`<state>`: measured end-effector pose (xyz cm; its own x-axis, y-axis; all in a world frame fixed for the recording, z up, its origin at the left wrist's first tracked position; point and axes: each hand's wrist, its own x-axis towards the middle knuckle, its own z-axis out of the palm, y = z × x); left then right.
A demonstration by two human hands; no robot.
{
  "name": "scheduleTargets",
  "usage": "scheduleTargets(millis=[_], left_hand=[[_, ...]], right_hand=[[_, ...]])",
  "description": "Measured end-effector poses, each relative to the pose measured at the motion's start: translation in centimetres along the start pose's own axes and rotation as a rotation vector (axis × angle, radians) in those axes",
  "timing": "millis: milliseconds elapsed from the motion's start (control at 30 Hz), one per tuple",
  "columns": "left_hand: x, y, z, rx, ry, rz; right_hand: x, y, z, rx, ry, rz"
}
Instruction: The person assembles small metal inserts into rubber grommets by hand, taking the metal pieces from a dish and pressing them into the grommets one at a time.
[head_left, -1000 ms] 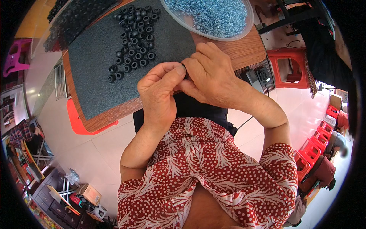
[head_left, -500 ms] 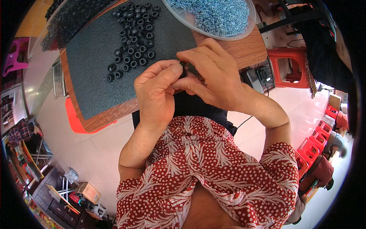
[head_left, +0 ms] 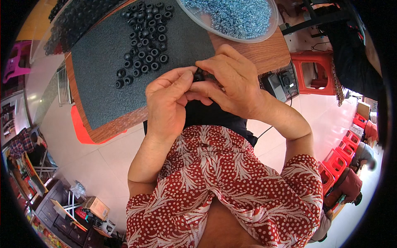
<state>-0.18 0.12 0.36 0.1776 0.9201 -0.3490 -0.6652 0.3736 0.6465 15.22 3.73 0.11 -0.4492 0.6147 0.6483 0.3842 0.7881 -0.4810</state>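
While the left hand and right hand pinch one black piece between fingers by the counter's edge, I've got one round tub of blue beads, one clear tray of black beads. One dark mat, too many loose black rings to count, red stool on pale floor.

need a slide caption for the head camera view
Left hand and right hand meet at a small black piece, near black rings on a dark mat.

wood-grain table: dark grey mat, black rings loose on mat, clear tub of small blue pieces.
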Motion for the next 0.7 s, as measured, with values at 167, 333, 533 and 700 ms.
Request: scheduleTargets(millis=[167, 333, 533, 700], left_hand=[[0.0, -0.1, -0.5, 0.146, -0.028, -0.079], [-0.2, -0.6, -0.4, 0.194, -0.038, -0.004], [-0.1, -0.6, -0.3, 0.293, -0.020, 0.080], [-0.1, -0.2, 0.5, 0.244, 0.017, 0.083]], right_hand=[[-0.8, 0.3, 0.2, -0.032, -0.035, -0.029], [-1.0, 0.2, 0.3, -0.092, -0.052, -0.122], [-1.1, 0.7, 0.3, -0.112, -0.015, -0.196], [-0.4, 0.2, -0.8, -0.012, -0.036, -0.044]])
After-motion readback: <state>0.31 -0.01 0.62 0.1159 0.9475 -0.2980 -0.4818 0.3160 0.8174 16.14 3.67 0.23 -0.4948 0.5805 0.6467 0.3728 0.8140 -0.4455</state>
